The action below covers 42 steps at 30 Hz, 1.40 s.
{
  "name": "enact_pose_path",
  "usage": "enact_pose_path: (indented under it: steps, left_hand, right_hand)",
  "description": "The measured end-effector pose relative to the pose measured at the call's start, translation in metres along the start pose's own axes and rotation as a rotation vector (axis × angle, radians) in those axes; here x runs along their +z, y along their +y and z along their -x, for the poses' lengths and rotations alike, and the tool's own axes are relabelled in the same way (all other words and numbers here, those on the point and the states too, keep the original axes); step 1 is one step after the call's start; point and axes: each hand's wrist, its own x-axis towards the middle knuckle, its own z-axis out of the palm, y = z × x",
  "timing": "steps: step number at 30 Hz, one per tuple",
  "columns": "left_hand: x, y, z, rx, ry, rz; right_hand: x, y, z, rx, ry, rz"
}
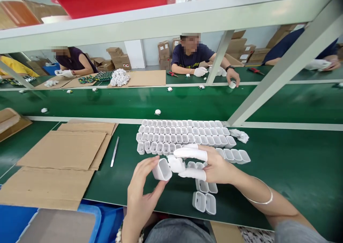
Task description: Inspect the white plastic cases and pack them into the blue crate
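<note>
Two hands meet at six o'clock: the left hand [142,194] pinches a white cup [162,169]; the right hand [217,164], in finger covers [189,153], grips a small white piece [176,164] at the cup's two o'clock, contact uncertain. Cup rows [166,139] stand at the hands' twelve. The step appears to be bringing piece and cup together; the next move probably calls for careful alignment. Yellow shirt lettering [191,65] and carton labels [165,46], near twelve, are illegible.

Pale wall [150,53]; green worktable [284,153]; white shelf [134,28] above.
</note>
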Motion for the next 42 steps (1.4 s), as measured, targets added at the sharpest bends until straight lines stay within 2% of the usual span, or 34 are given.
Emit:
enact_pose_path:
  steps: [22, 37, 42]
  left_hand:
    - [-0.0028, 0.0024, -0.0036, 0.093, -0.066, -0.126]
    - [-0.0028, 0.0003, -0.0021, 0.081, -0.129, -0.086]
    - [-0.0014, 0.001, -0.0033, 0.073, -0.11, -0.098]
  right_hand:
    - [0.0015, -0.0059, 0.0003, 0.077, -0.06, 0.029]
    - [0.0049, -0.007, 0.0023, 0.128, -0.099, 0.029]
    - [0.0069, -0.004, 0.0057, 0.17, -0.079, 0.043]
